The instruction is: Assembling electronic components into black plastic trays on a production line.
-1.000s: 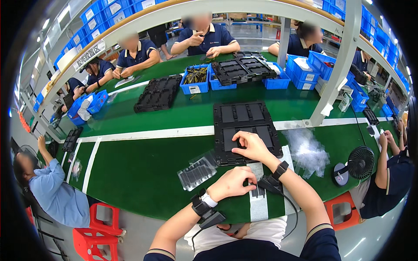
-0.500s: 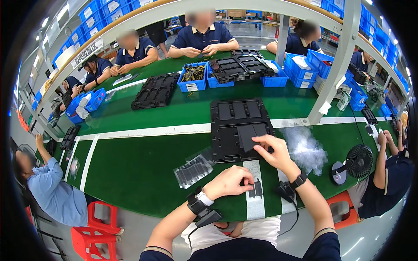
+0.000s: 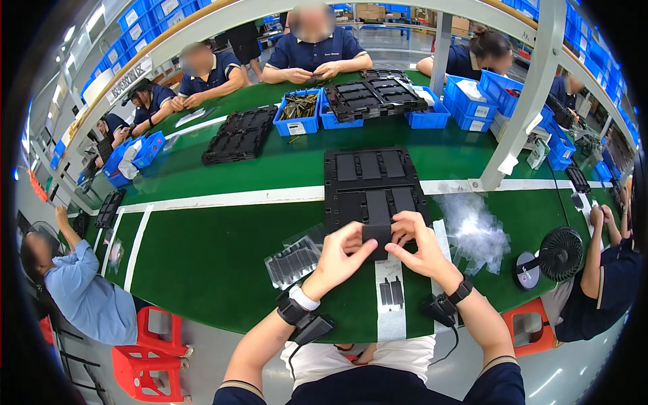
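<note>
At frame centre, left hand [image 3: 341, 253] and right hand [image 3: 420, 244] pinch a small, rigid-looking, probably light black block [image 3: 377, 229] by its sides.

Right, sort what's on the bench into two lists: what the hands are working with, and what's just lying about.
In hand:
- left hand and right hand, both gripping one black block
- black tray just behind it
- clear tray of dark parts beside the left hand

Lying about:
- clear plastic bags
- small fan
- blue bins
</note>
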Demonstrator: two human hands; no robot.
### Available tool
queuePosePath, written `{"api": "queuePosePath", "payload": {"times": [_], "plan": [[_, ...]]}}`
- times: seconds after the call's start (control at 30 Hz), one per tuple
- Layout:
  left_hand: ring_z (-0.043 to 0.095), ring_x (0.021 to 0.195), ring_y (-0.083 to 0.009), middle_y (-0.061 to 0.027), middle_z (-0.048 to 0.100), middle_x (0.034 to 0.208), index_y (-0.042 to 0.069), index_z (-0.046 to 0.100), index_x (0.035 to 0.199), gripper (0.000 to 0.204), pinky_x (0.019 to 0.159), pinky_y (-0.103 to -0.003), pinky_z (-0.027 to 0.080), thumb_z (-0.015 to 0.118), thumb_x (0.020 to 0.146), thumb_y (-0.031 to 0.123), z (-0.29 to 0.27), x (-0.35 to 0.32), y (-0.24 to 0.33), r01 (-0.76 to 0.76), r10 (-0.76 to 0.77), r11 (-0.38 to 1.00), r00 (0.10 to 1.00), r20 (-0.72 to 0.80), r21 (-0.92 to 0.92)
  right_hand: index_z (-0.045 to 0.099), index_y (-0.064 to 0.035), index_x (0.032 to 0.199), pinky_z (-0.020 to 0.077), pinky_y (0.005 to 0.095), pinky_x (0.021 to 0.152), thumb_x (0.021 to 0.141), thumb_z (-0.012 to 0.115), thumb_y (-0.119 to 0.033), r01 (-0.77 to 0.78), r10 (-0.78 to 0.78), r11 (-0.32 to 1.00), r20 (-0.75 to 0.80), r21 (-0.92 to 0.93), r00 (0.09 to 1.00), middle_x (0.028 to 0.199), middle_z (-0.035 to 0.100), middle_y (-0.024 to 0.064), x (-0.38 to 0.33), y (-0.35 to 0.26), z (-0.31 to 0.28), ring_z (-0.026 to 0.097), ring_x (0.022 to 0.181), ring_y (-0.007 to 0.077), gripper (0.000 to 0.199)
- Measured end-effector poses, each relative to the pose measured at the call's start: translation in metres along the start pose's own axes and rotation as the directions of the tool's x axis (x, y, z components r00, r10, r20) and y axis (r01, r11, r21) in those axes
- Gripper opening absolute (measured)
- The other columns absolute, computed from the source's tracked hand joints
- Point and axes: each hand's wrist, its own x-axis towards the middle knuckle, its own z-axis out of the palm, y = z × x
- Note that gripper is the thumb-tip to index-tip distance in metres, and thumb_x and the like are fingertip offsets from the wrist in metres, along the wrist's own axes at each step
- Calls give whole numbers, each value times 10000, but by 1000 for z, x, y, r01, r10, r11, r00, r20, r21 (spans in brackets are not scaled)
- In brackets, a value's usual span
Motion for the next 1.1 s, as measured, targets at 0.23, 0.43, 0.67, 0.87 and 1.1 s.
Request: {"api": "queuePosePath", "payload": {"times": [0.23, 0.43, 0.67, 0.87, 1.1], "plan": [[630, 776, -136, -86, 636, 844, -3, 572, 945, 184, 690, -247, 507, 625, 770, 19, 10, -3, 6, -207, 245, 937, 964, -104, 281, 544, -16, 986, 480, 241, 575, 747, 656, -67, 8, -6, 999, 35, -50, 999, 824, 622, 74, 0, 0, 1, 597, 684, 137, 268], [642, 731, -141, -79, 639, 785, 0, 599, 878, 126, 653, -235, 507, 635, 760, 22, 9, -4, 11, -242, 313, 897, 939, -145, 370, 602, -8, 862, 478, 228, 569, 728, 675, -63, 5, -6, 998, -10, -58, 1000, 762, 631, 65, 1, -3, 0, 602, 649, 123, 162], [643, 716, -137, -88, 652, 781, -14, 622, 863, 104, 646, -232, 506, 627, 780, 48, 6, -3, 14, -198, 270, 916, 947, -171, 348, 624, 2, 809, 466, 210, 545, 738, 671, -62, -50, 43, 996, -87, -69, 995, 715, 643, 77, 1, -3, 2, 604, 597, 102, 107], [640, 712, -134, -88, 652, 792, -15, 624, 866, 101, 648, -234, 506, 619, 787, 49, 5, -5, 13, -195, 270, 913, 948, -171, 358, 622, 1, 794, 461, 216, 547, 748, 659, -69, -61, 57, 997, -85, -55, 995, 704, 638, 69, 2, -2, 4, 588, 594, 96, 91], [639, 717, -141, -88, 641, 796, -10, 609, 880, 104, 642, -238, 507, 615, 788, 38, 6, -5, 12, -218, 276, 907, 954, -118, 360, 567, -2, 885, 459, 215, 555, 764, 634, -58, -42, 41, 999, -34, -9, 999, 662, 607, 49, -1, 0, 6, 581, 582, 101, 149]]}}
